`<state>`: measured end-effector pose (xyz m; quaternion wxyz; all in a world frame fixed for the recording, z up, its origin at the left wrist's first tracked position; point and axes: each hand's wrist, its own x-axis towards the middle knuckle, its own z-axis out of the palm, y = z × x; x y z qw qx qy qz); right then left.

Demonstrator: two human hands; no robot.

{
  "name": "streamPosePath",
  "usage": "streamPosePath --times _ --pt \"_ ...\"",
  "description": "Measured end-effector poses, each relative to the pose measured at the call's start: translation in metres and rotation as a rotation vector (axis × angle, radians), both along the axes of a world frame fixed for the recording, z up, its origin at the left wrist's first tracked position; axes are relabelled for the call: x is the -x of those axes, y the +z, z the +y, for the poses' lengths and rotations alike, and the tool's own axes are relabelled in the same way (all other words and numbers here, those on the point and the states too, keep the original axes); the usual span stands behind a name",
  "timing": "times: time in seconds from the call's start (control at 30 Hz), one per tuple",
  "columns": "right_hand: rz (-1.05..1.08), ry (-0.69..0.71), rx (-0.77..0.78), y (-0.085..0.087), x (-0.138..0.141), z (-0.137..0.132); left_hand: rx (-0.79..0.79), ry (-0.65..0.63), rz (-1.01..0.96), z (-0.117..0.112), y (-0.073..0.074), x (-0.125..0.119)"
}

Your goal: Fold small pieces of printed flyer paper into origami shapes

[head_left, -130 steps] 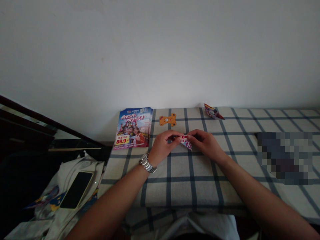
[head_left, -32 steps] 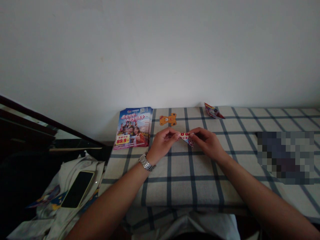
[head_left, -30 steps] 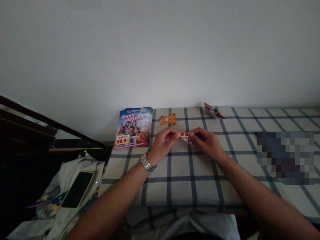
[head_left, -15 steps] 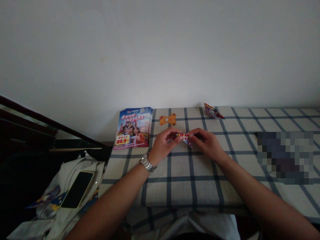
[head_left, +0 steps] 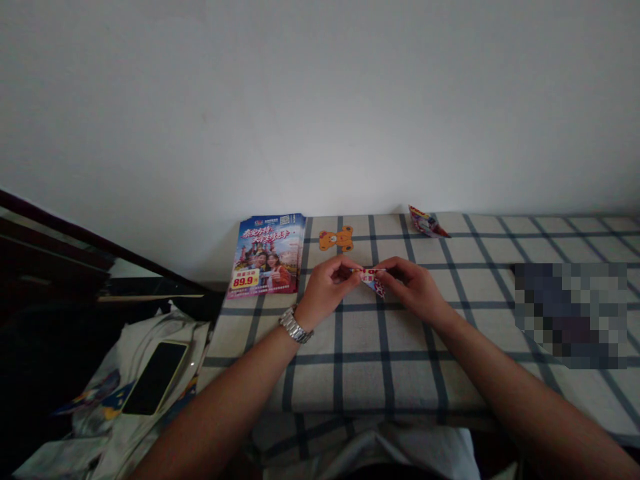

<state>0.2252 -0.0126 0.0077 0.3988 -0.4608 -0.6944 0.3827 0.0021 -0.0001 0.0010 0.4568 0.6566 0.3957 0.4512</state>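
Between my two hands is a small folded paper (head_left: 374, 283), printed in red, white and blue, its pointed end hanging down. My left hand (head_left: 331, 283), with a metal watch (head_left: 296, 325) on the wrist, pinches its left end. The right end is pinched by the thumb and fingers of my right hand (head_left: 413, 285). Parts of the paper are hidden by my fingers. Left of my hands lies a stack of printed flyers (head_left: 267, 257). A folded paper piece (head_left: 428, 223) in similar colours sits near the wall.
A checked cloth (head_left: 360, 380) covers the table. Behind my left hand lies a flat orange bear cutout (head_left: 336, 239). A pixelated dark patch (head_left: 570, 317) is at the right. Beyond the table's left edge, a phone (head_left: 156, 378) rests on pale fabric (head_left: 160, 320).
The folded paper has tilted slightly between my fingers. Both hands stay in nearly the same place and keep their pinch; the flyers and the other folded piece have not moved.
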Motion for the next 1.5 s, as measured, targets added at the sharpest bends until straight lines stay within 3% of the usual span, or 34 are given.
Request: streamPosePath --times 0.3,0.77,1.5 --pt "0.003 -0.024 0.009 -0.0036 -0.0011 0.0015 0.028 -0.039 -0.028 -0.0005 0.0014 0.001" --pt "-0.033 -0.017 0.013 0.0021 0.0009 0.001 -0.137 -0.019 0.127 -0.0017 -0.0008 0.0001" --pt "0.019 0.034 0.052 -0.002 0.0006 -0.0003 -0.119 -0.001 0.122 -0.005 0.0059 -0.0029"
